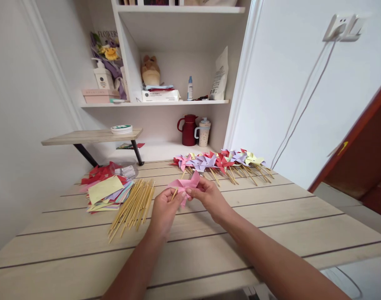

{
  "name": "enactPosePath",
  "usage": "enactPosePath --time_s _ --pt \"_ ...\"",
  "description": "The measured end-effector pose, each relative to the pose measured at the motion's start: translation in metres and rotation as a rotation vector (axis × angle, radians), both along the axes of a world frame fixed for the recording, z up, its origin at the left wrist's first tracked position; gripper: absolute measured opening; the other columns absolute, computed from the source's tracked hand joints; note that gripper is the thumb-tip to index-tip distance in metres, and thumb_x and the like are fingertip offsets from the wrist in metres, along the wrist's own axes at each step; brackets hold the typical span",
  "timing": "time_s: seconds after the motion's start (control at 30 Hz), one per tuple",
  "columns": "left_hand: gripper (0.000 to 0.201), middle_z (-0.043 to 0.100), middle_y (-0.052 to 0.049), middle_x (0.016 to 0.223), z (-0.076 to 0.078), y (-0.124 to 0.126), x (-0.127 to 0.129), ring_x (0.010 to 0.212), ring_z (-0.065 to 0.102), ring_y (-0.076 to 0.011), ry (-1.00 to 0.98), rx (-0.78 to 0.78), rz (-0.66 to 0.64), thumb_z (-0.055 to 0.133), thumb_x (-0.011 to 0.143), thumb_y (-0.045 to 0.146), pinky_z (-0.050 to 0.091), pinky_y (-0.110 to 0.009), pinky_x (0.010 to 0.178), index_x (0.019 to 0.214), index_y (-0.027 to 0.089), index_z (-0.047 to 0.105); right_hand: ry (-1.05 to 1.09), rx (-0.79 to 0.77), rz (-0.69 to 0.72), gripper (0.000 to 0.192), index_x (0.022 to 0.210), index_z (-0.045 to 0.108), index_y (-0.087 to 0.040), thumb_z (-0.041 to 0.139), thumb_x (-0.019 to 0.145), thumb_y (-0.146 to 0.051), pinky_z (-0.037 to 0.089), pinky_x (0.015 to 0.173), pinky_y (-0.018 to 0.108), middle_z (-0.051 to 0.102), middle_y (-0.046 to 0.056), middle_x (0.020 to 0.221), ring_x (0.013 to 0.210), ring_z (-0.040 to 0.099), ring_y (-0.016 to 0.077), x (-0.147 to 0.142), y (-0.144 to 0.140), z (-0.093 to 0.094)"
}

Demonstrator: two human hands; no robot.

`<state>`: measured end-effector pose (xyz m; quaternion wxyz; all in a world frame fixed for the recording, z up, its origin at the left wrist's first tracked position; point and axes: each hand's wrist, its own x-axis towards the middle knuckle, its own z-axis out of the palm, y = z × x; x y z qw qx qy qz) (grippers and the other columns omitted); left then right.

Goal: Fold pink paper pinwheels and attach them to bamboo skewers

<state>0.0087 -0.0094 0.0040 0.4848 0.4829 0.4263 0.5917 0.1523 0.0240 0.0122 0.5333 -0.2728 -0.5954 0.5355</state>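
A pink paper pinwheel [184, 184] is held over the middle of the table between both hands. My left hand [165, 208] is closed on its left side, where a thin wooden stick [174, 194] shows by the fingers. On the other side, my right hand [210, 198] pinches the pinwheel near its centre, thumb in front and fingers partly hidden behind the paper. Left of my hands lies a spread of bare wooden sticks [134, 204]. Beyond them is a stack of coloured paper squares [105, 189]. Finished-looking pinwheels [221, 161] on sticks lie in a row at the back right.
A small raised wooden shelf [93, 136] on black legs stands at the back left, with a clear plastic packet [125, 170] near it. Behind the table, a dark red jug [189, 130] and a speckled cup [204, 132] stand in the white shelving [178, 103].
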Motion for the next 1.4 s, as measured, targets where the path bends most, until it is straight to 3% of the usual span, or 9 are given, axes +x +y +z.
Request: enactPosePath --time_s 0.13,0.3,0.4,0.53,0.67,0.9,1.07,1.23,1.4 --pt "0.033 0.064 0.000 0.063 0.005 -0.003 -0.002 0.062 0.057 -0.0137 0.041 0.036 0.024 0.077 0.074 0.044 0.041 -0.023 0.061 0.089 0.015 0.070 -0.002 0.061 -0.028 0.018 0.072 0.067 -0.019 0.078 0.075 -0.033 0.047 0.063 0.027 0.062 -0.002 0.066 0.064 0.055 0.0130 0.002 0.000 0.003" --pt "0.047 0.033 0.010 0.051 0.015 -0.012 -0.012 0.044 0.027 -0.0084 0.057 0.141 0.097 0.063 0.086 0.054 0.020 -0.020 0.044 0.119 0.020 0.062 -0.026 0.198 -0.110 0.009 0.077 0.073 -0.020 0.074 0.080 -0.029 0.048 0.061 0.028 0.066 0.000 0.071 0.064 0.058 0.0132 0.022 0.000 0.015" --pt "0.046 0.028 0.009 0.053 0.019 -0.015 -0.021 0.046 0.024 -0.0089 0.102 0.175 0.138 0.056 0.091 0.053 0.019 -0.021 0.044 0.118 0.017 0.066 -0.042 0.320 -0.112 0.005 0.081 0.076 -0.022 0.074 0.082 -0.027 0.050 0.058 0.028 0.067 0.001 0.070 0.061 0.060 0.0139 0.040 -0.005 0.022" --pt "0.042 0.037 0.006 0.050 0.019 -0.016 -0.026 0.048 0.031 -0.0106 0.290 0.174 0.125 0.055 0.092 0.049 0.025 -0.022 0.046 0.111 0.017 0.073 -0.085 0.524 0.000 0.009 0.085 0.079 -0.023 0.072 0.086 -0.029 0.050 0.054 0.028 0.070 0.003 0.071 0.059 0.063 0.0145 0.053 -0.018 0.025" --pt "0.026 0.072 -0.005 0.077 0.015 -0.018 -0.019 0.066 0.058 -0.0170 0.432 0.227 0.069 0.063 0.086 0.038 0.044 -0.025 0.062 0.098 0.021 0.079 -0.183 0.692 0.041 0.012 0.088 0.079 -0.024 0.069 0.090 -0.029 0.050 0.058 0.028 0.074 0.004 0.072 0.065 0.065 0.0153 0.052 -0.031 0.023" --pt "0.021 0.078 -0.005 0.085 0.014 -0.037 -0.001 0.074 0.070 -0.0227 0.445 0.253 -0.155 0.067 0.081 0.028 0.050 -0.027 0.066 0.096 0.025 0.081 -0.243 0.910 -0.041 0.014 0.098 0.077 -0.025 0.064 0.094 -0.022 0.047 0.065 0.031 0.075 0.004 0.077 0.065 0.064 0.0146 0.053 -0.041 0.017" --pt "0.022 0.078 -0.003 0.078 0.006 -0.058 0.002 0.067 0.068 -0.0210 0.439 0.270 -0.016 0.066 0.072 0.019 0.050 -0.025 0.062 0.085 0.025 0.082 -0.216 0.928 -0.089 0.018 0.102 0.076 -0.026 0.061 0.095 -0.020 0.049 0.067 0.033 0.077 0.004 0.079 0.066 0.066 0.0157 0.057 -0.042 0.016" --pt "0.017 0.075 -0.001 0.072 -0.004 -0.075 0.001 0.060 0.062 -0.0184 0.382 0.181 0.286 0.066 0.078 0.031 0.047 -0.025 0.057 0.083 0.024 0.080 -0.174 0.881 -0.129 0.017 0.100 0.077 -0.027 0.063 0.094 -0.021 0.049 0.064 0.033 0.076 0.004 0.077 0.066 0.065 0.0166 0.056 -0.037 0.010" --pt "0.015 0.073 -0.002 0.072 -0.004 -0.071 -0.003 0.065 0.062 -0.0193 0.321 0.175 0.200 0.066 0.078 0.031 0.047 -0.024 0.060 0.080 0.023 0.079 -0.161 0.865 -0.117 0.017 0.100 0.078 -0.028 0.063 0.093 -0.022 0.049 0.062 0.032 0.076 0.004 0.075 0.064 0.064 0.0166 0.049 -0.036 0.006"
